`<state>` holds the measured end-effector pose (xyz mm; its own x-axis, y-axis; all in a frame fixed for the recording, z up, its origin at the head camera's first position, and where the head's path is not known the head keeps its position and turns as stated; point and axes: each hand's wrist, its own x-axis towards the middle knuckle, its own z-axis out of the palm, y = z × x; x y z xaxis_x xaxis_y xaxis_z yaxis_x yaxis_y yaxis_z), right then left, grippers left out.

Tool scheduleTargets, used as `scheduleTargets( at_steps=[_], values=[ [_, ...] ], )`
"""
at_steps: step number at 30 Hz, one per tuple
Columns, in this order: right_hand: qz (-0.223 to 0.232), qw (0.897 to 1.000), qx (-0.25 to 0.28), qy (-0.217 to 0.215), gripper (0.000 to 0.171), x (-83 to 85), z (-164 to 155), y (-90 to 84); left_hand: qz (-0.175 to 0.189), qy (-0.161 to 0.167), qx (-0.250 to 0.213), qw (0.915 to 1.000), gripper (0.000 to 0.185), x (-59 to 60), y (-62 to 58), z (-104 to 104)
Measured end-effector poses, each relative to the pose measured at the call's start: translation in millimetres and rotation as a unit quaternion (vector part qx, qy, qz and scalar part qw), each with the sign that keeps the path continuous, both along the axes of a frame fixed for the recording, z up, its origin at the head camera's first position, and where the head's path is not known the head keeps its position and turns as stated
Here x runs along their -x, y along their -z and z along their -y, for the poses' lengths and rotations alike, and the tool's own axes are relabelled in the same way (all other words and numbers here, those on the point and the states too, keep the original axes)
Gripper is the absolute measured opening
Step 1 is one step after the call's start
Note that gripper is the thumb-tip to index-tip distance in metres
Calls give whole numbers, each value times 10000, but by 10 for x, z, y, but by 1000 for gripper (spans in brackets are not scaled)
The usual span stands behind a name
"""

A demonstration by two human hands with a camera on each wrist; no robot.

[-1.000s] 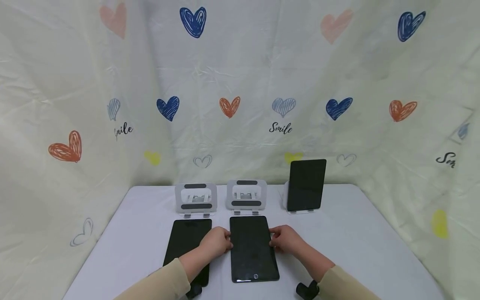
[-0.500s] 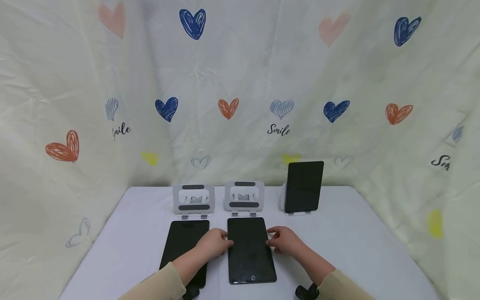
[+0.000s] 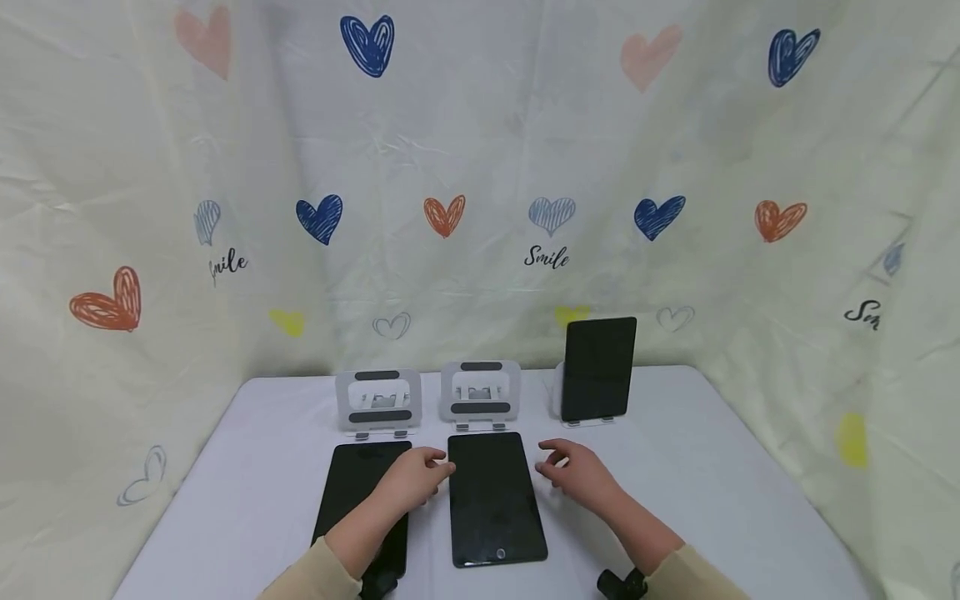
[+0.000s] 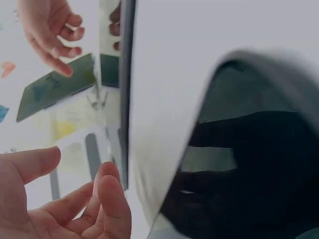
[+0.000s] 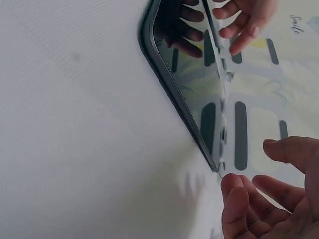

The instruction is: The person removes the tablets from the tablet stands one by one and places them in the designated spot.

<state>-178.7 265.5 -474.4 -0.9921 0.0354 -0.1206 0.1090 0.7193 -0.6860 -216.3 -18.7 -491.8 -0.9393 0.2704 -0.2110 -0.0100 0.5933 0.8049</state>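
Note:
A black tablet (image 3: 495, 500) with a round home button lies flat on the table, between the two hands. My left hand (image 3: 408, 482) hovers at its left edge, thumb and fingers parted, over part of a second black tablet (image 3: 352, 479) lying to the left. Off the right edge, my right hand (image 3: 577, 475) is held above the cloth with a gap to the tablet. In the right wrist view, loosely bent fingers (image 5: 234, 209) hold nothing, close to the tablet's far corner. The left wrist view shows the left fingers (image 4: 113, 199) similarly spread from the thumb.
Two white-and-grey tablet stands, a left one (image 3: 380, 416) and a middle one (image 3: 480, 408), stand behind the flat tablets. A third tablet (image 3: 599, 368) leans upright on a stand at the right. A heart-print curtain (image 3: 480, 150) hangs behind the table (image 3: 675, 500).
Both hands have let go of the middle tablet's side edges and moved apart, the right one farther off. The tablet stays flat below the middle stand. The head view has turned slightly right.

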Motion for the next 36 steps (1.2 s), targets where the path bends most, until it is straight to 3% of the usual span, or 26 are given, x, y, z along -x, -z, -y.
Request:
scheduleTargets(
  at_steps=[12,24,36],
  values=[
    [-184,9994,263,119,43,100,-235,-26,-570,-109,-3,9983,44,57,-169,-189],
    [-599,9978,231,144,45,276,-647,-96,-1161,-168,-393,9923,44,231,-218,-712],
    [-1043,9923,256,613,52,470,-1075,-222,-1489,-359,-1081,9823,44,449,-265,-1274]
  ],
)
